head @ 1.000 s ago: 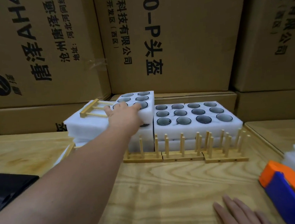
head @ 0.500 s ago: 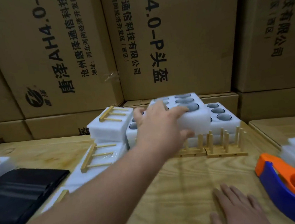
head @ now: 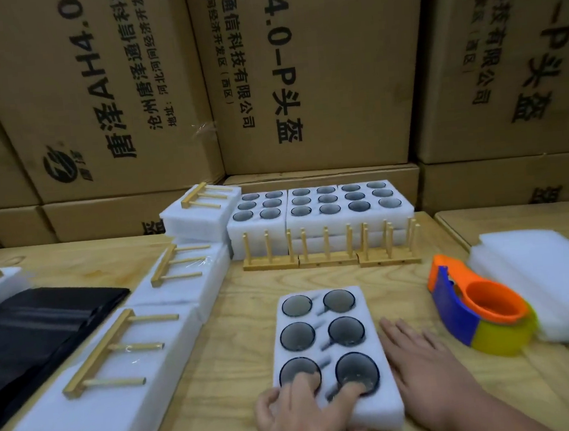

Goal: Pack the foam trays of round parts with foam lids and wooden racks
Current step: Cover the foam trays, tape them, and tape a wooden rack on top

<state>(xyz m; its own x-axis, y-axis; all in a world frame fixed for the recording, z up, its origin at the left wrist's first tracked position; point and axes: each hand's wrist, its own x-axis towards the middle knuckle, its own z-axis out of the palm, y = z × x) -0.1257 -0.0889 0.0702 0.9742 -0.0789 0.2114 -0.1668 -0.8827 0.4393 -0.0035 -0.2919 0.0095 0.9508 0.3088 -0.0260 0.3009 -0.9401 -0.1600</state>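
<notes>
Left hand (head: 304, 416) gripping foam tray (head: 323, 318)

wooden table (head: 237, 326): foam trays (head: 333, 352), racks (head: 330, 257), black sheet (head: 41, 326), tape dispenser (head: 481, 315).

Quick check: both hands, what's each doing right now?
Left hand: holds the near end of the six-hole foam tray.
Right hand: open, flat on the table.
</notes>
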